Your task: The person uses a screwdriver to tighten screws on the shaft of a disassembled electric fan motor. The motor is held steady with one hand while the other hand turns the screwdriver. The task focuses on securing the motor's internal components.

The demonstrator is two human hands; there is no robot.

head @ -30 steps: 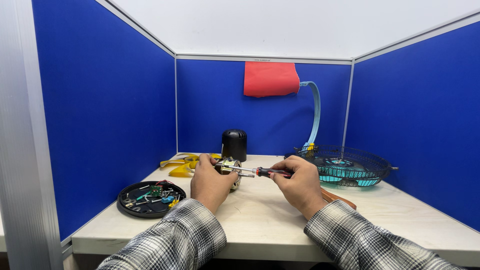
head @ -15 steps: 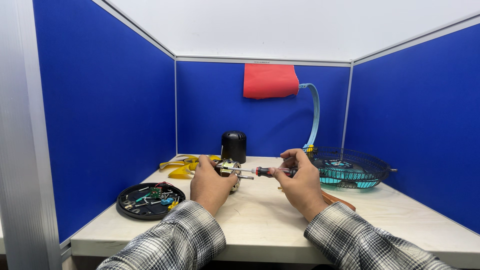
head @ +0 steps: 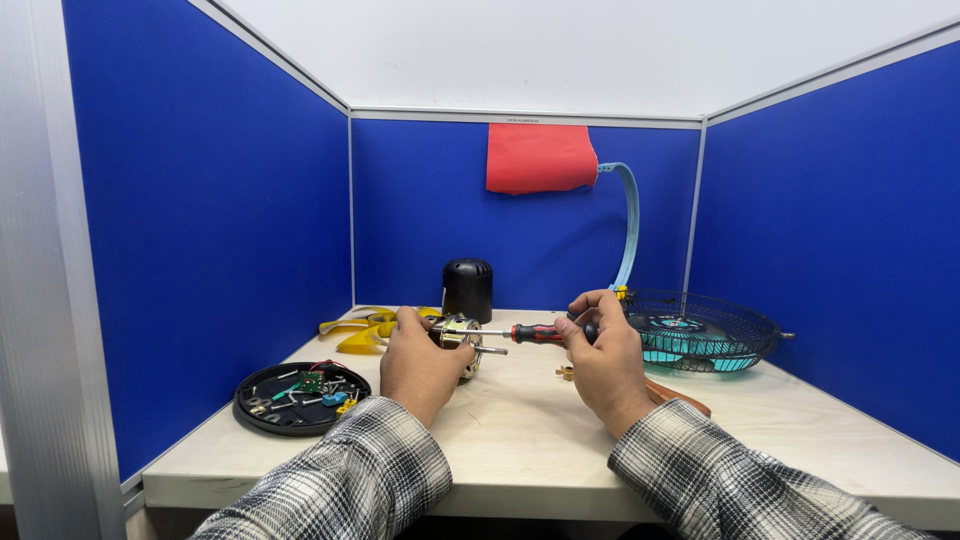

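My left hand (head: 418,360) grips a small metal fan motor (head: 457,333) just above the light wooden table (head: 520,440); a short shaft sticks out of the motor toward the right. My right hand (head: 604,352) holds a screwdriver (head: 530,333) with a red and black handle, lying level, its tip against the motor. Both sleeves are a grey plaid.
A black round tray (head: 262,410) with small parts and a green circuit board sits at the left. Yellow fan blades (head: 358,330) and a black cylindrical cover (head: 467,288) lie behind the hands. A black wire fan guard (head: 700,330) stands at the right. Blue partition walls enclose the table.
My right hand has lifted slightly and its fingers have shifted on the screwdriver handle. The left hand and motor stay in place.
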